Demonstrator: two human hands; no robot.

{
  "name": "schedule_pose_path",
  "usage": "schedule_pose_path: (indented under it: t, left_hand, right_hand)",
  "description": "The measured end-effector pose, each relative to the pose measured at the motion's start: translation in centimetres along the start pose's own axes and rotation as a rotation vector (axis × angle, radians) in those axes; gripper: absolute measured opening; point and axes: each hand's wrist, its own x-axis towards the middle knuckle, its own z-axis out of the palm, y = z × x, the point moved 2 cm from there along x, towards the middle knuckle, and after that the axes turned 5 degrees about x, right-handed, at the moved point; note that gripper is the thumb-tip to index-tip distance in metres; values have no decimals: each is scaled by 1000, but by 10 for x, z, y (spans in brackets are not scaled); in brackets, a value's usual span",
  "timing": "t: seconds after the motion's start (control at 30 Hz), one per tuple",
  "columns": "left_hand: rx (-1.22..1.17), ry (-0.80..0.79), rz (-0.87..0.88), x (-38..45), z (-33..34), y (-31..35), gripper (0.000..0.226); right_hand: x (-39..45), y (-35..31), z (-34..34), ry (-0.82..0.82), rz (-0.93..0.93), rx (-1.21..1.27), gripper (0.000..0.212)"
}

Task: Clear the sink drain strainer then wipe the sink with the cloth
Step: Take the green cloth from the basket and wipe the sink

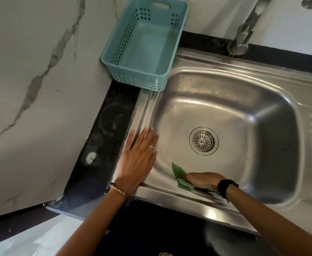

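The person is working at the wiping stage, judging by how things lie: the drain strainer (203,141) is sitting in its seat at the middle of the sink (273,100) floor with no debris visible on it, and the green cloth (181,176) is already down in the basin. The right hand (205,180) is pressing that cloth against the near wall of the bowl, at about six o'clock from the strainer; its fingers are lying fairly flat over the fabric, though whether the thumb is pinching a fold underneath cannot be told. The left hand (138,156) is resting flat and spread on the steel rim at about nine o'clock from the strainer, fingers straight and pointing toward twelve, holding nothing and apparently bracing. The cloth is showing as a crumpled strip, its long axis running roughly from eleven to five, with one pointed corner sticking out toward the strainer. The right hand is the one touching the cloth; the left is off to the side on the rim. From the cloth, the unwiped floor and far wall are lying toward twelve and one o'clock, so the next stroke probably needs to be sweeping away from the body, past the strainer. A blue basket (114,58) is sitting at the sink's eleven o'clock corner.
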Motion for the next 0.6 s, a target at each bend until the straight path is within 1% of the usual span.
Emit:
schedule_pose_path:
  t: [0.07,0.1,0.13,0.17,0.2,0.23,0.27,0.3,0.33,0.37,0.4,0.43,0.47,0.53,0.6]
  left_hand:
    - [12,0,6,0,-2,1,53]
    - [14,1,7,-1,-4,1,52]
    - [18,5,5,-1,-5,1,51]
    - [24,11,5,-2,-6,2,51]
    - [27,14,9,-2,-6,2,50]
    - [23,14,13,-2,-6,2,50]
    - [12,15,12,-3,-5,2,51]
    - [2,18,6,-2,-4,1,52]
    - [-4,21,-1,-2,-4,1,53]
    - [-9,20,-12,-2,-4,2,54]
    - [-19,26,-32,-2,-4,3,55]
    - [-42,36,-61,-1,-5,5,56]
    - [-71,41,-85,1,-6,7,57]
    - [-133,39,-63,3,-11,20,54]
    - [-245,6,-44,2,-13,36,51]
  right_hand:
    - [2,-15,-1,4,-47,7,70]
    - [3,-28,4,-55,-108,72,73]
    - [2,-41,7,-113,-185,117,70]
    - [3,-56,11,-94,-229,204,63]
    - [9,-69,16,-136,-211,437,57]
    - [14,-81,17,-15,-264,493,53]
    - [13,-91,22,-1,-290,632,54]
    - [4,-94,24,-134,-271,797,56]
    - [-11,-100,21,-185,-345,785,59]
    - [-6,-93,21,-118,-406,618,60]
    - [0,-87,22,24,-492,294,58]
    - [0,-72,22,41,-452,122,60]
    - [1,-53,20,-26,-319,197,64]
    - [-6,-12,8,49,-127,93,76]
    - [-22,30,-1,114,-10,14,76]
